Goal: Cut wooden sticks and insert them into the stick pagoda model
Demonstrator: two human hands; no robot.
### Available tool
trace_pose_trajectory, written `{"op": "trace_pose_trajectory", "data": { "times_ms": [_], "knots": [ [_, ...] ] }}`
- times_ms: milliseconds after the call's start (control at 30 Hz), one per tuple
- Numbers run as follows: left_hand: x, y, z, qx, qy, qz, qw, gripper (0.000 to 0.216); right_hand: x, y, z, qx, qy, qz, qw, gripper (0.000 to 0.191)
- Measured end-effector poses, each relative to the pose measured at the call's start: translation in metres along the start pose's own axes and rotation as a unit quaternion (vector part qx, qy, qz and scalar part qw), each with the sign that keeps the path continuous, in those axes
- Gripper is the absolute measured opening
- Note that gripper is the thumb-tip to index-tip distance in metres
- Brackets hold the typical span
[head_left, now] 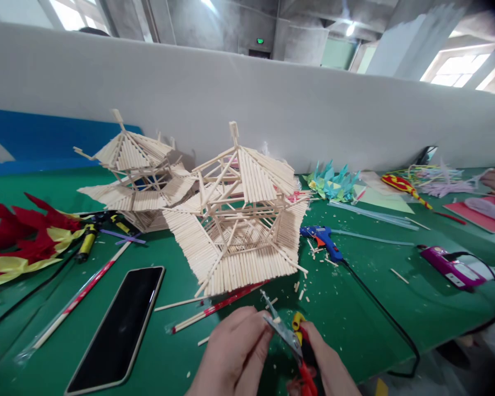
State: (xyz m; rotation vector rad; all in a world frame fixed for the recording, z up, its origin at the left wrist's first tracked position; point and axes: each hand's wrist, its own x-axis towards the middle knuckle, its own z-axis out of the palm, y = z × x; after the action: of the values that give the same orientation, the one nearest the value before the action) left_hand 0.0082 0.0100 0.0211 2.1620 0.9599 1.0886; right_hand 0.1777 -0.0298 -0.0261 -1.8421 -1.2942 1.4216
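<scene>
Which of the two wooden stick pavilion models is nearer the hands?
The larger pale wooden stick pavilion at centre, just beyond both hands; the other stick pavilion stands farther back left.

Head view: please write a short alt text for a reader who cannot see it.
Two hands, left hand and right hand, hold red-handled pliers over a green table, before a wooden stick pavilion model. A second stick model, black phone and blue glue gun lie nearby.

Pale bare wood sticks form the pagoda [239,220]; the phone [117,327] is glossy black glass; matt green tabletop [355,308]; pliers [291,335], dull metal with plastic grips.
</scene>
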Motion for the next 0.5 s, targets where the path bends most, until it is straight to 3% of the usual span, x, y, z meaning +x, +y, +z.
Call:
{"op": "trace_pose_trajectory", "data": {
  "times_ms": [133, 267, 400, 500],
  "knots": [
    [0.005, 0.005, -0.011, -0.044, -0.064, -0.071, 0.994, 0.02, 0.0, 0.0, -0.001, 0.002, -0.006, 0.005, 1.0, 0.023],
    [0.006, 0.006, -0.012, -0.055, -0.075, -0.105, 0.99, 0.021, -0.008, 0.0, -0.005, -0.008, -0.01, -0.003, 1.0, 0.031],
    [0.006, 0.006, -0.01, -0.086, -0.084, -0.125, 0.985, 0.023, -0.014, -0.002, -0.008, -0.01, -0.006, -0.015, 1.0, 0.022],
    [0.007, 0.006, -0.011, -0.148, -0.093, -0.19, 0.966, 0.023, -0.013, -0.004, -0.009, -0.01, -0.007, -0.024, 1.0, 0.029]
  ]
}}
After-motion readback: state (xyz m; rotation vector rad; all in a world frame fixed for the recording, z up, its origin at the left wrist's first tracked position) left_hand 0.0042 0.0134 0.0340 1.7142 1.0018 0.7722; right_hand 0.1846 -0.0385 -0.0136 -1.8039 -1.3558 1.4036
